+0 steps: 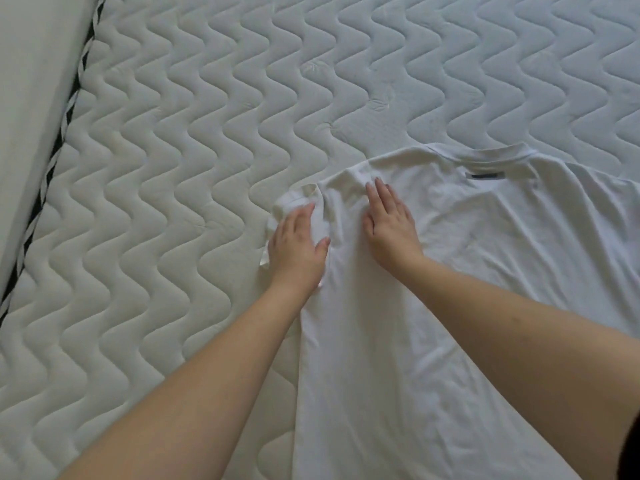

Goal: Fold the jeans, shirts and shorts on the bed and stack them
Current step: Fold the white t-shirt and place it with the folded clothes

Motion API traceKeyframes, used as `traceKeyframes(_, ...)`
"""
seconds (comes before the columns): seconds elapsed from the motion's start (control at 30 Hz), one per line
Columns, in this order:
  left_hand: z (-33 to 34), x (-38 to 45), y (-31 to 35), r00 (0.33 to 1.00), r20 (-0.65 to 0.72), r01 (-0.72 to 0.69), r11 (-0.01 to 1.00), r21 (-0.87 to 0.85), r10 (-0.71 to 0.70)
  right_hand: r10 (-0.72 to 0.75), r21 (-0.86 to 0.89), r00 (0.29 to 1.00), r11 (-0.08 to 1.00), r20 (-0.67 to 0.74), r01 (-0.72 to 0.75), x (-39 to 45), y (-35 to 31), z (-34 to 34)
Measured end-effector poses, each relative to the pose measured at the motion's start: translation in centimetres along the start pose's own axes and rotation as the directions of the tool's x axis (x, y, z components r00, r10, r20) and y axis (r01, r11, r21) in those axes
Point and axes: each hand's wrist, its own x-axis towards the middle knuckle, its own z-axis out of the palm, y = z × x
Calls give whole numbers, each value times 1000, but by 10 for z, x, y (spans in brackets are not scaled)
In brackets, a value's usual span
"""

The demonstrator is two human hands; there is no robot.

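Observation:
A white T-shirt [485,244] lies spread on the quilted mattress [194,140], collar at the far side with a grey label below it. Its left sleeve [294,199] is bunched and partly folded inward. My left hand [298,244] lies flat on that sleeve, fingers straight, thumb out toward the shirt body. My right hand [391,226] presses flat on the shirt's left shoulder area, fingers together and pointing away from me. Neither hand grips the cloth. The shirt's right side runs out of frame.
The mattress has a wavy quilted white cover and stretches far to the left and back. Its left edge [59,147] has black and white piping, with a pale surface [31,81] beyond it. No other garments are in view.

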Motion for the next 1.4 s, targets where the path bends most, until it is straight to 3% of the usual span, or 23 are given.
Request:
traceKeyframes(0.17, 4, 47, -1, 976, 57, 213, 977, -15, -211, 0, -41, 999, 999, 36, 2, 22, 1, 18)
traceKeyframes(0.27, 1, 59, -9, 965, 100, 235, 968, 83, -243, -6, -109, 1000, 994, 3, 7, 20, 3, 26)
traceKeyframes(0.37, -6, 55, -22, 977, -1, 208, 960, -189, -212, -1, -136, 1000, 991, -26, -3, 19, 4, 30)
traceKeyframes(0.43, -15, 45, -36, 947, -142, 221, 905, -363, -289, -9, -155, 999, 988, -34, 4, 19, 4, 32)
traceKeyframes(0.5, -23, 31, -54, 893, -199, 259, 823, -505, -403, -11, -180, 999, 984, -43, 3, 19, 5, 34)
traceKeyframes(0.6, -27, 3, -89, 829, -146, 338, 693, -637, -539, -6, -195, 999, 981, -54, -4, 19, 5, 37)
traceKeyframes(0.77, -12, -50, -114, 777, 17, 551, 666, -503, -629, 2, -227, 998, 974, -58, -15, 21, 6, 41)
traceKeyframes(0.83, -11, -61, -111, 801, 45, 543, 694, -472, -596, 5, -239, 998, 971, -57, -18, 21, 6, 42)
traceKeyframes(0.97, -13, -68, -100, 935, 136, 350, 798, -490, -327, 15, -237, 998, 971, -67, -31, 21, 6, 43)
traceKeyframes(1.13, -12, -54, -105, 985, 89, 167, 959, -231, -150, 16, -243, 997, 969, -77, -34, 21, 5, 45)
traceKeyframes(1.2, -14, -48, -101, 986, 60, 167, 946, -277, -157, 20, -249, 997, 968, -75, -38, 22, 6, 46)
traceKeyframes(1.3, -22, -48, -90, 977, 1, 187, 852, -490, -214, 32, -237, 996, 970, -82, -51, 22, 6, 47)
traceKeyframes(1.4, -30, -58, -81, 940, -21, 266, 771, -578, -340, 34, -234, 996, 971, -87, -53, 22, 5, 48)
